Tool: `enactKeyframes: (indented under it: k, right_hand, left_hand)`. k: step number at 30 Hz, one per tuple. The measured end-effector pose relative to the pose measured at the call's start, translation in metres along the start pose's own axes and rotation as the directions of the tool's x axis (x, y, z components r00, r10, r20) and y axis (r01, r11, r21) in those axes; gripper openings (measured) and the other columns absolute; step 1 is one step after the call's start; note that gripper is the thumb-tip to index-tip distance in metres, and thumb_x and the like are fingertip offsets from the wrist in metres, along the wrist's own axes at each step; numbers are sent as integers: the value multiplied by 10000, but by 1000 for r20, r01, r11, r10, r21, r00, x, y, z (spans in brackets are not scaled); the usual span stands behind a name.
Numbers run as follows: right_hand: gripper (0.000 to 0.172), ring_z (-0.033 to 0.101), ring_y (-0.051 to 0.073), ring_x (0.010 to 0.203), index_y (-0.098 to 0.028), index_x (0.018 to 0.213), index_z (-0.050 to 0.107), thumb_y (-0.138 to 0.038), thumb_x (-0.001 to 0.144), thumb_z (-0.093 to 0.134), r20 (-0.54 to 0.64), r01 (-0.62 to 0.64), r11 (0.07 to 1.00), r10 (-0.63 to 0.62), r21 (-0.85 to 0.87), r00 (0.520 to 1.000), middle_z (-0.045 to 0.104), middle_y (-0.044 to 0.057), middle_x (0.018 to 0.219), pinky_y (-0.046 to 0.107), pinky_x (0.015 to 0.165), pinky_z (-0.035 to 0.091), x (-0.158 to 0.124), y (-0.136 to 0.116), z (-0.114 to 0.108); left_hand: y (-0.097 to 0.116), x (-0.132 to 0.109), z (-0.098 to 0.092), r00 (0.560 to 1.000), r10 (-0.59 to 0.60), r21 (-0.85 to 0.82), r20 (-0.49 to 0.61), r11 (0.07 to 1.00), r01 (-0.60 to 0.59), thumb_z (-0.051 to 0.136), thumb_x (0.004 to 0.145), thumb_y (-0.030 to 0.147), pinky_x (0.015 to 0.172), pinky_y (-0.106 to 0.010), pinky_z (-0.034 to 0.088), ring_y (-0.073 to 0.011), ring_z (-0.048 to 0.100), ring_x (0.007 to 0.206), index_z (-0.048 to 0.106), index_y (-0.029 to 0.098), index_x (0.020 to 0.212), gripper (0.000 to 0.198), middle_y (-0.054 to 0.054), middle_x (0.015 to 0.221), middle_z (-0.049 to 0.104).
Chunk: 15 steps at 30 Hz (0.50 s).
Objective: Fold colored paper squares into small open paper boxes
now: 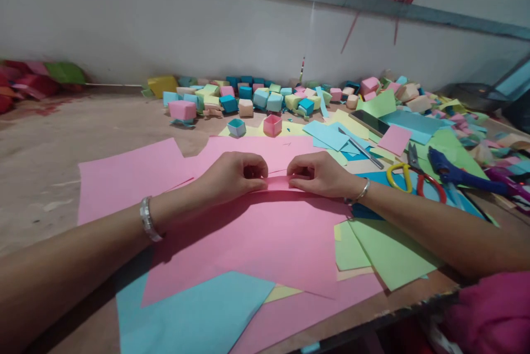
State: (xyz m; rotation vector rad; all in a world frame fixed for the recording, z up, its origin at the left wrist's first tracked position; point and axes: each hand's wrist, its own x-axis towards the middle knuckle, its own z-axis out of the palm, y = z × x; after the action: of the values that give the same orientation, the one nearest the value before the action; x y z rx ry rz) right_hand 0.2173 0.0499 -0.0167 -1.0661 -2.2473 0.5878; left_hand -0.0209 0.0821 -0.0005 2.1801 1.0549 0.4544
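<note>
Between my two hands a small strip of pink paper point(276, 183) is pinched at both ends. My left hand point(236, 176) closes thumb and finger on its left end. At the other end my right hand point(318, 174) grips in the same way. The strip is held just over a large sheet of pink paper point(256, 243), which lies flat below both wrists. Beyond my fingers stand two small open paper boxes, a pink box point(272, 125) and a light blue box point(237, 128).
Several closed paper cubes point(260, 99) line the wall. Scissors point(414, 174), a blue glue gun point(459, 174), a pen point(362, 148) and a phone point(370, 122) lie on the right among cut paper. Blue paper point(186, 315) is near the front, green paper point(391, 252) on the right.
</note>
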Motion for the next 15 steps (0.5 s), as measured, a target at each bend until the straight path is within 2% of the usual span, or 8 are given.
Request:
enactKeyframes:
  k: [3,6,10,15]
  right_hand:
    - [53,525,109,677,-176,770,639,-131,797,643,2,122,990,-122,-75,993,620,-6,716,239,646,409,1,4,-2]
    - [96,553,147,802,-187,753,645,-155,841,625,1,217,965,-219,-150,976,639,35,817,272,718,425,2,8,-2]
    - [126,537,142,761,-191,741,649,-190,865,624,44,217,963,-213,-160,976,606,27,784,265,679,413,2,12,-4]
    - [102,535,151,774,-187,771,644,-138,849,598,73,252,962,-245,-106,967,612,40,806,267,678,424,2,14,-6]
  left_hand:
    - [-6,2,1,998,51,-25,24,998,-51,690,716,244,547,-210,408,-96,523,563,655,168,680,91,38,611,606]
    - [-12,4,0,988,152,9,32,988,-153,692,739,241,561,-216,415,-99,527,590,662,170,680,97,20,671,619]
    - [-15,6,-5,948,309,59,73,948,-313,670,798,241,564,-217,420,-105,537,622,686,169,732,99,-7,742,608]
    - [-18,4,-8,885,446,68,136,887,-458,570,858,157,637,-219,450,-116,562,685,664,160,810,106,-27,772,636]
